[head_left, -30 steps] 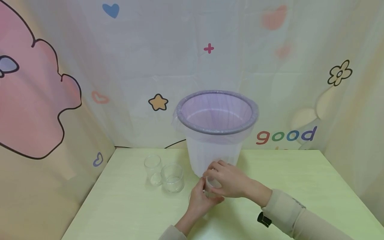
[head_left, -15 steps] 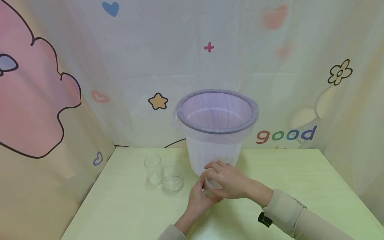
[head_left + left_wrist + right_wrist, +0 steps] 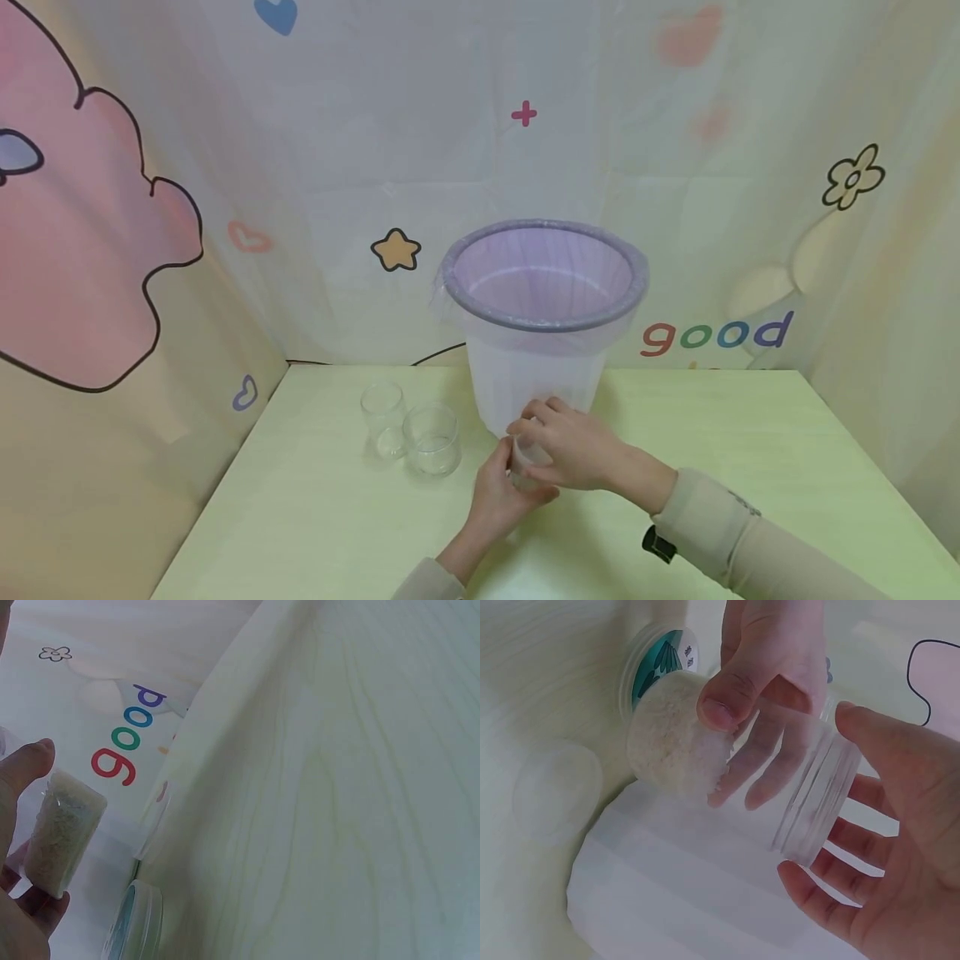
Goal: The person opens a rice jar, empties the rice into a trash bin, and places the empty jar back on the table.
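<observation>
In front of a bin, both hands hold a clear plastic jar [image 3: 529, 457]. Its threaded neck [image 3: 817, 799] has no lid on it, and pale, crumbly contents [image 3: 676, 742] fill its base end. My left hand [image 3: 498, 498] grips the jar's body, thumb on one side and fingers round the other. At the open mouth, my right hand [image 3: 576, 448] has its thumb against the rim and its fingers curled round the far side. A lid with a teal leaf print [image 3: 660, 664] and a translucent white disc [image 3: 557, 791] lie beside the jar in the right wrist view.
The white bin [image 3: 543, 375], with a purple-grey rim and a thin liner, stands at the table's back. Left of it are a tall clear glass [image 3: 384, 417] and a wider, shorter one [image 3: 432, 437]. A printed curtain [image 3: 337, 125] encloses the pale green table [image 3: 712, 450].
Both hands stay at the jar. Its mouth dips slightly half a second ago and is now back up, with the right fingers shifting a little at the rim. The head view shifts slightly.
</observation>
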Available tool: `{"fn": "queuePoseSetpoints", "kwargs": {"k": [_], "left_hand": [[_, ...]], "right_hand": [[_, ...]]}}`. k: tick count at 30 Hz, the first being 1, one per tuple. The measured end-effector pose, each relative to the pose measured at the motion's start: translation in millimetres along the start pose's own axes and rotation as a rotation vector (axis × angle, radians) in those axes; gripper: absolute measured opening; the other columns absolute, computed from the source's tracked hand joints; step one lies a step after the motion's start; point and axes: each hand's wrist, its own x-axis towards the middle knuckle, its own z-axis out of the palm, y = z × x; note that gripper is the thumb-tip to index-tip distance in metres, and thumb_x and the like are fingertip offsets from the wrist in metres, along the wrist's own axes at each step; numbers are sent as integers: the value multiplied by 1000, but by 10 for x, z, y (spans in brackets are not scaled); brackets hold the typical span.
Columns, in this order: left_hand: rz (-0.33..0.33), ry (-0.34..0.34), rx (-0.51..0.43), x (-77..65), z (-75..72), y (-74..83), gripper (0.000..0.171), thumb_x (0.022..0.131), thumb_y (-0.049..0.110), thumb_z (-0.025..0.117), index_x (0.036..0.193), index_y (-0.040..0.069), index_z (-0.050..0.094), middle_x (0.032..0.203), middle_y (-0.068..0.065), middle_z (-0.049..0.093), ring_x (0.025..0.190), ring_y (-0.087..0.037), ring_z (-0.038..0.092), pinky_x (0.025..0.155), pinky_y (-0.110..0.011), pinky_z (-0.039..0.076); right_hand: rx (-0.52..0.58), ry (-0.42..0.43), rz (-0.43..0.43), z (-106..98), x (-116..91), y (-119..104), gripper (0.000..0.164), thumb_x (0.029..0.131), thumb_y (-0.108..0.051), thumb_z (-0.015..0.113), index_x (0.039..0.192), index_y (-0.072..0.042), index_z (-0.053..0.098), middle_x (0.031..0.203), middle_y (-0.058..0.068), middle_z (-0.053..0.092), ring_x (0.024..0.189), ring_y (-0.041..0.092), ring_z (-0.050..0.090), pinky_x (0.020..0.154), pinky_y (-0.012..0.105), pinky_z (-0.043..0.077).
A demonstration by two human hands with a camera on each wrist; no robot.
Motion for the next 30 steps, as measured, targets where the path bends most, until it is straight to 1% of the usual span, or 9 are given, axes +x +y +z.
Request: {"fn": "queuePoseSetpoints", "kwargs": {"k": [2,9,13,17,23,27,30], "left_hand": [[2,-1,4,-3,0,-4,74,65,31,82,128,19,44,118,0,58,108,-17,54,91,-36,45],[26,10,6,-10,-1,-15,79,65,32,82,132,15,42,123,-3,56,111,-18,53,92,-36,44],[37,15,8,-9,-10,-18,77,66,32,81,130,13,43,121,-4,57,109,-18,54,90,-34,46],[46,16,1,-3,-17,-28,75,67,32,81,129,14,44,120,-4,57,108,-18,54,89,-33,46],[16,22,-5,-9,-36,-20,75,66,31,82,129,18,45,120,-2,57,108,-17,54,89,-35,45],[-4,33,3,-15,-54,-32,73,65,31,82,127,19,46,117,1,58,105,-16,54,87,-35,45],[-17,43,0,-12,-64,-57,72,64,29,83,125,20,48,115,1,59,102,-15,54,84,-33,45]], "right_hand": [[17,-11,-14,-3,-2,1,38,76,-32,72,109,-17,61,104,0,56,95,20,51,81,34,47],[53,-29,-80,-6,-6,19,39,75,-24,73,111,-15,59,111,2,55,102,22,51,89,35,45],[66,-17,-115,-20,-7,25,42,74,-20,74,112,-15,58,115,4,55,107,23,50,93,36,43],[76,9,-151,-31,-4,39,43,72,-17,75,111,-14,58,117,4,54,109,24,50,94,37,42],[86,68,-191,-56,-15,65,46,68,-14,78,110,-12,58,115,6,56,107,25,51,92,38,44],[80,106,-191,-66,-39,85,49,66,-15,80,110,-10,58,113,7,56,106,25,52,91,38,45],[72,113,-172,-59,-70,97,50,67,-18,81,111,-10,58,113,6,56,106,25,51,90,37,45]]}}
